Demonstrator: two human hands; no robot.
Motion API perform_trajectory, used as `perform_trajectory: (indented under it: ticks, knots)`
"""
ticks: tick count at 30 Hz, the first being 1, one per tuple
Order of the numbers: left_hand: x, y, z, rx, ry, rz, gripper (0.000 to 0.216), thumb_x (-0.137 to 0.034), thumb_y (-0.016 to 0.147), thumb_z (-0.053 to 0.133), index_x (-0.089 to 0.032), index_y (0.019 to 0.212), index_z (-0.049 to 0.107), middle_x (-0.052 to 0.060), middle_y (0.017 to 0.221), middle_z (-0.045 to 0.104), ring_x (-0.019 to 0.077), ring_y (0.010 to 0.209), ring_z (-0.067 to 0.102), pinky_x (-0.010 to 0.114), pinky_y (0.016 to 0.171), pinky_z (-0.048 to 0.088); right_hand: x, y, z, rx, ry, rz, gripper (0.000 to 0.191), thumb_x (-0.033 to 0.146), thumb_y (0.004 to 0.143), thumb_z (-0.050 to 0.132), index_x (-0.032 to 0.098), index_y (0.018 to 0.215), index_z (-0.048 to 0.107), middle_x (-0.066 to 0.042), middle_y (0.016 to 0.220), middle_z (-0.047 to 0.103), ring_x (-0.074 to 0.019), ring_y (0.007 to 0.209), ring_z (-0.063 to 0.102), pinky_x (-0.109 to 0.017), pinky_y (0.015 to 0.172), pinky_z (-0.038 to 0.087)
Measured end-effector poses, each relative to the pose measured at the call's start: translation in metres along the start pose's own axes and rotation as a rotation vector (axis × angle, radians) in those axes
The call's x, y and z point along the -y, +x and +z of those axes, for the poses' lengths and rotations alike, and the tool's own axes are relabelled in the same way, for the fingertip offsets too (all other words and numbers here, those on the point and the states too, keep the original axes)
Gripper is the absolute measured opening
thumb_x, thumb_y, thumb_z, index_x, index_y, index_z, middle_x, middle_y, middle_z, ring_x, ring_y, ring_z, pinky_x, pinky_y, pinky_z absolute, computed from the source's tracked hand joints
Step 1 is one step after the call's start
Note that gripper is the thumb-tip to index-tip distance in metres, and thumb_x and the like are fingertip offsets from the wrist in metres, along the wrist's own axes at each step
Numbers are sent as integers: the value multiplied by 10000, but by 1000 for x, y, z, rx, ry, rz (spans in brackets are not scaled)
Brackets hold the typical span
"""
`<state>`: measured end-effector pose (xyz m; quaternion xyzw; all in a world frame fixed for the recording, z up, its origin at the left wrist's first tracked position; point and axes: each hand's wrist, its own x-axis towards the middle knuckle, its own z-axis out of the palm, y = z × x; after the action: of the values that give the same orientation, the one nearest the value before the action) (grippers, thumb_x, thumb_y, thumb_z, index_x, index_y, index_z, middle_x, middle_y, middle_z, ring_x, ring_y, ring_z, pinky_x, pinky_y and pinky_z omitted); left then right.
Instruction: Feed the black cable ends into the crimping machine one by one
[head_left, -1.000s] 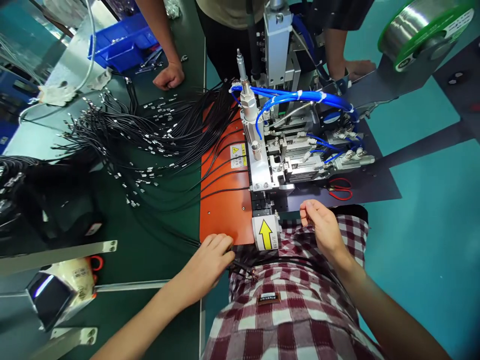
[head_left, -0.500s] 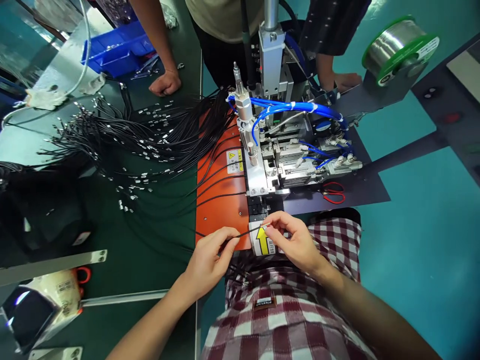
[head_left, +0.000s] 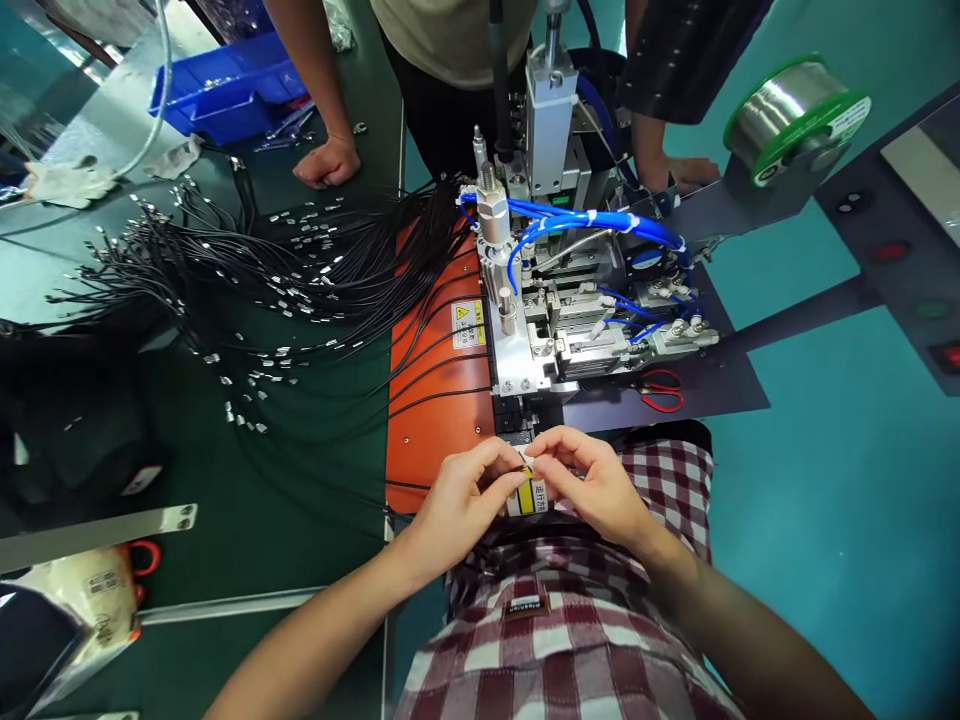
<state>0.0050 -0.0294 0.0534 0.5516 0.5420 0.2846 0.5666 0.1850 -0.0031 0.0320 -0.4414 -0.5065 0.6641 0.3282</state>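
In front of the machine, my left hand (head_left: 466, 500) pinches a thin black cable (head_left: 526, 463) between thumb and fingers. My right hand (head_left: 589, 482) is closed on the end of the same cable, its fingertips almost touching the left ones. Fingers hide most of the held end. Below them lies a white label with a yellow arrow (head_left: 526, 494), partly covered. Several other black cables (head_left: 439, 404) run across the orange plate (head_left: 427, 445) into the metal machine (head_left: 517, 365).
A large bundle of black cables (head_left: 247, 260) with metal ends spreads over the dark green table (head_left: 300, 530). Red-handled scissors (head_left: 663, 391) lie right of the machine, below a solder wire spool (head_left: 796, 112). Across the table a co-worker's hand (head_left: 328, 163) rests near a blue bin (head_left: 225, 90).
My left hand has slid right along the cable, up to my right hand. The right hand stays nearly in place. The view has shifted slightly.
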Motion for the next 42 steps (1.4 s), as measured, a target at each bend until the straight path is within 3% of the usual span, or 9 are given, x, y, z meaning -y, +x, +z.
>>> perform_trajectory:
  ticks: [4, 7, 13, 22, 30, 42]
  knots:
    - [7, 9, 2, -6, -190, -64, 181, -295, 891, 536, -141, 909, 628, 11, 712, 630, 92, 536, 557, 209, 536, 454, -5, 5, -6, -87, 104, 37, 224, 419, 856, 588, 197, 847, 619, 7, 685, 603, -104, 506, 493, -241, 511, 416]
    - [9, 9, 2, -21, -221, -66, 191, -305, 894, 538, -140, 930, 627, 14, 716, 640, 77, 510, 542, 193, 510, 439, -5, 8, -5, -72, 119, 45, 246, 422, 841, 614, 188, 771, 587, 18, 658, 581, -96, 499, 476, -235, 503, 392]
    - [6, 9, 7, -103, -177, -72, 194, -321, 877, 564, -146, 918, 638, 12, 684, 639, 79, 503, 523, 176, 467, 434, -4, 13, 2, -63, 215, 66, 266, 420, 836, 628, 192, 756, 515, 65, 542, 497, -87, 459, 433, -226, 481, 349]
    - [10, 7, 9, -144, -56, -13, 191, -339, 885, 556, -170, 910, 642, 11, 714, 647, 101, 565, 550, 185, 480, 427, -7, 14, 4, -28, 310, 93, 240, 369, 820, 665, 188, 768, 516, 75, 525, 502, -66, 447, 421, -204, 472, 341]
    - [13, 5, 10, -100, -80, -6, 205, -343, 915, 512, -178, 945, 630, -2, 697, 613, 80, 567, 508, 173, 482, 360, -12, 12, -4, 82, 370, 186, 251, 383, 775, 707, 159, 768, 594, 48, 594, 522, -59, 461, 419, -196, 450, 337]
    - [11, 11, 7, 66, -361, -98, 282, -409, 891, 523, -133, 890, 579, 3, 608, 589, 42, 414, 339, 174, 391, 231, -17, 13, -7, 140, 383, 211, 258, 401, 802, 686, 152, 768, 625, 43, 596, 526, -42, 442, 392, -174, 412, 264]
